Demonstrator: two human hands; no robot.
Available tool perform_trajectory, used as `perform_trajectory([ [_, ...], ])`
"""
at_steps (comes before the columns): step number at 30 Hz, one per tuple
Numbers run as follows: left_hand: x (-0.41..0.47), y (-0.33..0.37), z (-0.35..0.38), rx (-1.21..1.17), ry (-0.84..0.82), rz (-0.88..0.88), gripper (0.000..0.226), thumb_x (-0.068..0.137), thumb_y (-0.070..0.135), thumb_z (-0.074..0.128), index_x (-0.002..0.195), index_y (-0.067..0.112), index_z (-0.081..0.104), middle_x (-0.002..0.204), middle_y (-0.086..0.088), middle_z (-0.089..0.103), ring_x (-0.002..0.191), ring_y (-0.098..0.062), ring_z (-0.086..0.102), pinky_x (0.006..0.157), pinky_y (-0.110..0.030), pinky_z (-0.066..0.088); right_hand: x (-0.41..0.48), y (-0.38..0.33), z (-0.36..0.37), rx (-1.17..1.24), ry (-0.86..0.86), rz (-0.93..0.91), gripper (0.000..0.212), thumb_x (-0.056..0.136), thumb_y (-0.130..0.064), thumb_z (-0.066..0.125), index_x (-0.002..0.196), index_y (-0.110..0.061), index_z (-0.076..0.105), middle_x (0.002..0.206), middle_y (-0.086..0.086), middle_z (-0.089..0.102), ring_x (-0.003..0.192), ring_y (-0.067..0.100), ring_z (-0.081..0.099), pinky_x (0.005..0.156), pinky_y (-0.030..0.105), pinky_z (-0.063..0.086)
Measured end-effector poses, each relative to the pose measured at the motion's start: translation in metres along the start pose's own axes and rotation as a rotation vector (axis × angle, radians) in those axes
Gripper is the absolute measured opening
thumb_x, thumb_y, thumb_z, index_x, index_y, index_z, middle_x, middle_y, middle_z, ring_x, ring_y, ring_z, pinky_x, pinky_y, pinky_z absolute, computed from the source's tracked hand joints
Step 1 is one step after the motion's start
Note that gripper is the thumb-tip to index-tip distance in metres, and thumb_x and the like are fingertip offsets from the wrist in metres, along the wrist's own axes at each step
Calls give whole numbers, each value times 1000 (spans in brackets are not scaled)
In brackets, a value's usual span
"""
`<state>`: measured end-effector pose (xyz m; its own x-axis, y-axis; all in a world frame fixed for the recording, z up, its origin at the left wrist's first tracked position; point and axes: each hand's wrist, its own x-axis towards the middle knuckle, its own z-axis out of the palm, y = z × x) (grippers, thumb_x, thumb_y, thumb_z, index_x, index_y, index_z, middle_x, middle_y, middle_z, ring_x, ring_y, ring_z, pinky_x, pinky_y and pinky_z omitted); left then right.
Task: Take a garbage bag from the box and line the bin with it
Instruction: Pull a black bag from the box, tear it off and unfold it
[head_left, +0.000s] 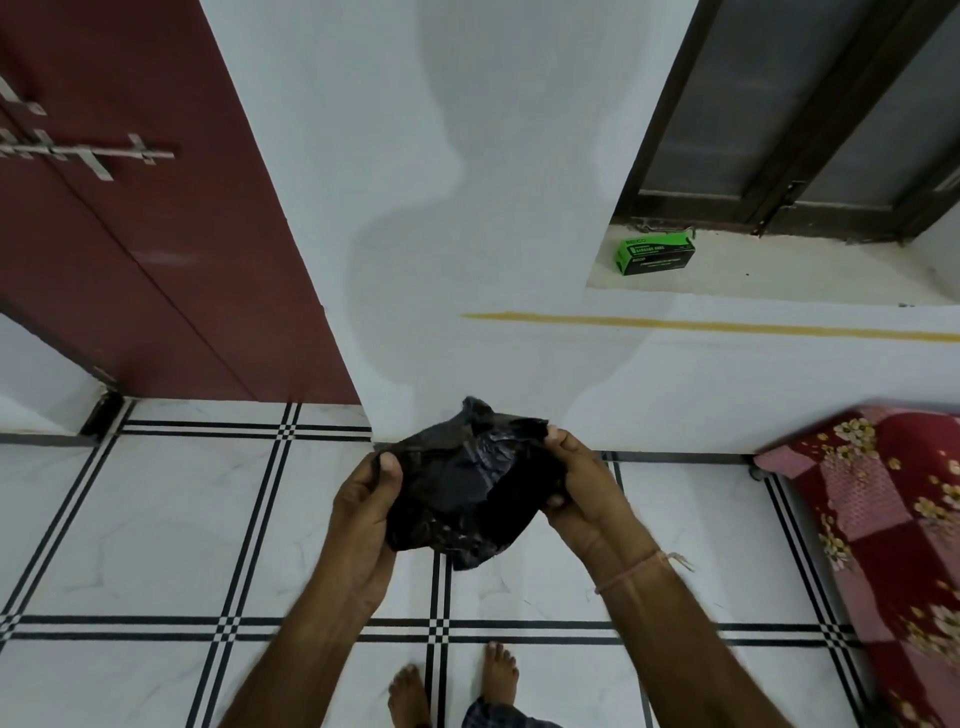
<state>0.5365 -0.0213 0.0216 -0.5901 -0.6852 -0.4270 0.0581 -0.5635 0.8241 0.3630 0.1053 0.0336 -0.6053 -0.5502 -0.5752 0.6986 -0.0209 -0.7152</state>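
Observation:
A crumpled black garbage bag (462, 488) hangs between both hands in front of me, above the tiled floor. My left hand (363, 514) pinches its left edge with thumb and fingers. My right hand (582, 488) grips its right edge. The green garbage bag box (655, 253) lies on a recessed ledge in the wall, up and to the right, well apart from the hands. No bin is in view.
A dark red door (156, 249) stands at the left. A white wall (467, 208) is straight ahead, with a dark-framed window (810, 130) above the ledge. A bed with a red floral cover (893, 530) fills the right side. My bare feet (452, 686) are below.

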Motion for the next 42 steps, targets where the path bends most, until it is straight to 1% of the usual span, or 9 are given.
perform_trajectory([
  [3,2,-3,-16,-68,51,-33,45,106,34,41,131,3,62,131,-17,69,127,-35,62,94,-46,58,6,-4,-9,9,-17,7,25,105,-8,47,87,-13,64,76,4,65,67,16,54,60,27,42],
  [7,6,-3,-24,-146,98,-82,56,103,42,43,139,1,56,137,-16,66,130,-33,59,91,-38,60,3,-6,-15,-172,-87,-77,36,101,-36,59,104,-2,69,87,4,69,80,14,65,79,30,55],
  [12,9,6,-22,-237,196,-138,39,104,41,46,111,8,67,93,-4,82,105,-24,68,68,-35,65,8,-3,-22,-561,-79,-266,32,95,-27,71,68,-10,63,62,1,54,55,9,45,55,20,38],
  [16,13,5,-24,-188,221,-163,40,100,45,51,102,10,70,98,-10,80,104,-27,68,91,-46,56,12,0,-31,-676,-128,-309,37,94,-34,71,68,-10,60,60,-4,49,57,10,44,57,22,39],
  [21,19,6,-22,-117,197,-144,37,99,45,55,88,13,68,99,-14,77,97,-29,70,91,-49,53,16,8,-33,-1077,-205,-393,20,78,-28,87,80,-12,75,75,-3,68,74,14,65,71,28,52],
  [26,19,-2,-27,107,92,-62,41,95,48,56,87,9,67,91,-11,76,79,-24,70,59,-31,56,13,-2,-31,-641,-234,-94,43,97,-41,64,91,2,70,78,1,65,68,7,58,66,21,48],
  [29,17,-9,-35,182,83,-47,46,100,41,54,116,2,71,114,-19,76,107,-33,72,82,-40,62,21,-9,-36,-360,-106,118,31,92,-45,69,94,-15,73,84,-4,71,77,7,65,67,25,49],
  [32,16,-16,-46,263,91,-16,42,100,39,56,117,4,73,113,-20,76,109,-38,72,95,-51,57,33,-7,-44,-176,46,181,34,85,-44,78,99,-13,73,98,5,71,95,21,65,77,34,55],
  [42,34,-37,-59,491,-13,-108,15,98,7,64,110,12,71,97,-7,79,110,-45,67,76,-38,59,51,4,-41,-504,-1,48,30,100,-31,63,72,-22,58,66,-9,61,67,11,54,59,25,41],
])
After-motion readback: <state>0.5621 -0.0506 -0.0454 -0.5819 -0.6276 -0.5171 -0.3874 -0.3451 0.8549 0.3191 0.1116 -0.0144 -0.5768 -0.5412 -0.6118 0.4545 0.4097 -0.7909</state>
